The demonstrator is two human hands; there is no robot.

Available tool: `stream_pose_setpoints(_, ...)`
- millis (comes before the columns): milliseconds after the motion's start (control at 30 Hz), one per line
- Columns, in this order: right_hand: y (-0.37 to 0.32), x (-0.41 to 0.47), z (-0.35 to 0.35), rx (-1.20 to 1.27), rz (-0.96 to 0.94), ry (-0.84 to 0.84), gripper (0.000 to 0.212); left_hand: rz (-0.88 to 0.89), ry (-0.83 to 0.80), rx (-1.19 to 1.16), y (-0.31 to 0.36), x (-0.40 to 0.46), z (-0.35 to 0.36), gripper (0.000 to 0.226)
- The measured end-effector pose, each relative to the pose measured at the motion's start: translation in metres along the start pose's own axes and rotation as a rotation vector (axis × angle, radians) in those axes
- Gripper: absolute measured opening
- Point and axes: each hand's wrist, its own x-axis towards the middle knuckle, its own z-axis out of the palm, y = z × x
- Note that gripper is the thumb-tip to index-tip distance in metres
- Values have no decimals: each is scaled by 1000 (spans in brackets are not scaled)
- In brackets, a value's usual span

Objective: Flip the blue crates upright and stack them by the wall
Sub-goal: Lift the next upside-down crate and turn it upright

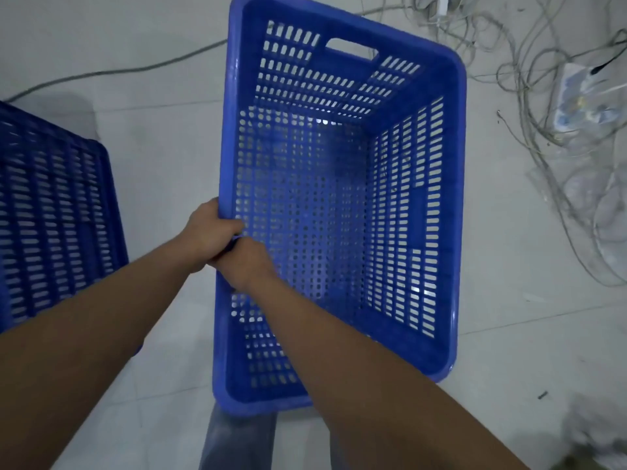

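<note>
Floor (163, 171): pale tiles under your open-side-up crate (339, 205).
Your hands: left hand (207, 237) and right hand (246, 262) both clench its left rim.
Second crate (51, 215): left of it.
Cables (549, 106): tangled to its right.

Bare forearms, no sleeves; grey trousers (237, 442) on the legs.

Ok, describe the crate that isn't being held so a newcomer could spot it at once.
Start from the open blue crate in mid-frame, gripped on its left rim by the left hand and right hand. Look across the pale tiled floor to the left edge: the second crate is there, cut off by the frame. It shows only slotted outer faces and nobody touches it.
</note>
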Motion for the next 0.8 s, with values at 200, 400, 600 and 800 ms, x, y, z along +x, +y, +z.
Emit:
stream_pose_setpoints(200, 3, 24, 25, -68, 44, 62, 28, -128, 14, -37, -28, 42, -6, 32)
stream_pose_setpoints(400, 20, 29, 64, -277, 105, 171, 43, -201, -34, 18, -58, 57, 2, 31)
stream_pose_setpoints(600, 30, 14, 64, -332, 153, -24, 86, 194, 104, 471, -34, 72, -11, 79)
stream_pose_setpoints(800, 24, 11, 48, -444, 92, -61, 85, 575, -35, 1741, -7, 75, -22, 82)
